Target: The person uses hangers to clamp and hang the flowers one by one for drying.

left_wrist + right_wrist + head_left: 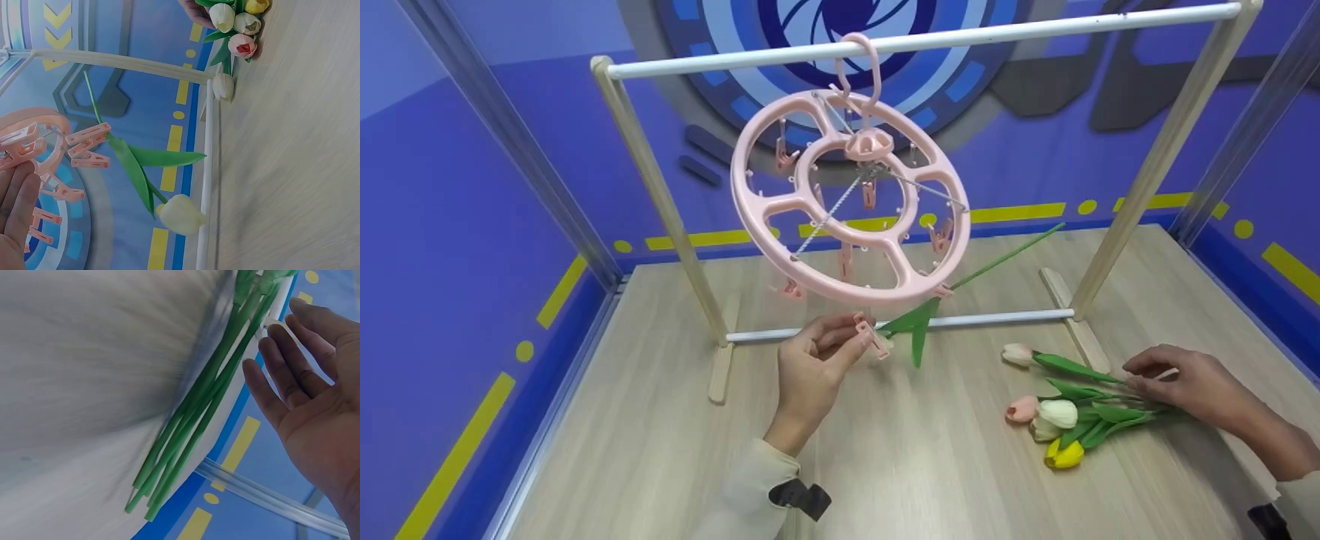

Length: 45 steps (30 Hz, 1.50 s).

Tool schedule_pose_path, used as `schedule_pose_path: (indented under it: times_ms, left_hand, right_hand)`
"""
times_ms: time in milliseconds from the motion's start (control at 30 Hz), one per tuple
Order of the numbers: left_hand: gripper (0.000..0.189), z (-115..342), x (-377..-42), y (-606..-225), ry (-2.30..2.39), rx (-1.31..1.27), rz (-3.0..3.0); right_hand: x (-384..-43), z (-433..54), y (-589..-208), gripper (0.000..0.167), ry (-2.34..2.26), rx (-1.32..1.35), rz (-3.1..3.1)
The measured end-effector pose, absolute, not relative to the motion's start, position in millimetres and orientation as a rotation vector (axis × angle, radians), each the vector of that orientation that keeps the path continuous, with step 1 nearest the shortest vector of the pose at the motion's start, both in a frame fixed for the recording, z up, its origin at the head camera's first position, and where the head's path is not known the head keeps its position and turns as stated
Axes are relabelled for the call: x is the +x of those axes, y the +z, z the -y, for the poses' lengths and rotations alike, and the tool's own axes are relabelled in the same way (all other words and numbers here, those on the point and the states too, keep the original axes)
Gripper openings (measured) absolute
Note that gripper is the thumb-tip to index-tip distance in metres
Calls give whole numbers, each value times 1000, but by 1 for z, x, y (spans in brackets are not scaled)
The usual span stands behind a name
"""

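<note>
My left hand [810,373] pinches a pink clothespin [874,337] below the front rim of the round pink hanger [769,206]. In the left wrist view, another pink clothespin [90,135] grips the stem of a white tulip [181,215], which hangs bloom down. Its green leaves [915,326] show in the head view, where my left hand and the pinched clothespin mostly hide the bloom. At the right, my right hand [1192,382] hovers by a bunch of tulips [1057,414] on the table. Its fingers are loosely bent, apart from the green stems [194,410] in the right wrist view.
The hanger hooks over the white top bar [997,34] of a wooden stand [1162,165]. Several other pink clothespins dangle under it. A lower white bar [990,319] spans the stand's feet on the wooden table [645,450]. Blue patterned panels [510,225] enclose the table.
</note>
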<state>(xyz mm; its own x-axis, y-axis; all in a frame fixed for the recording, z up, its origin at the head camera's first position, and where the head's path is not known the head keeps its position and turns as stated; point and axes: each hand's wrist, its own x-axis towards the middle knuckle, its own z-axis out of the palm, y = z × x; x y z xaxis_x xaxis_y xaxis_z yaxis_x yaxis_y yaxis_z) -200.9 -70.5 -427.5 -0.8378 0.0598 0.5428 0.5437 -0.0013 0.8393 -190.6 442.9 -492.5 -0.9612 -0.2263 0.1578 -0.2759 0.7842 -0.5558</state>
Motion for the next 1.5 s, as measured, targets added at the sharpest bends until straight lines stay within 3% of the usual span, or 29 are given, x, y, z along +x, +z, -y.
schedule_pose_path:
  times_ms: [967, 1500]
  left_hand:
    - [25, 70, -201, -426, -1893, -589, 1950]
    - [25, 69, -201, -426, -1907, -585, 1959]
  right_hand:
    - [-193, -447, -496, 9, 842, 435, 2912]
    - [-192, -415, -456, 29, 807, 602, 2634]
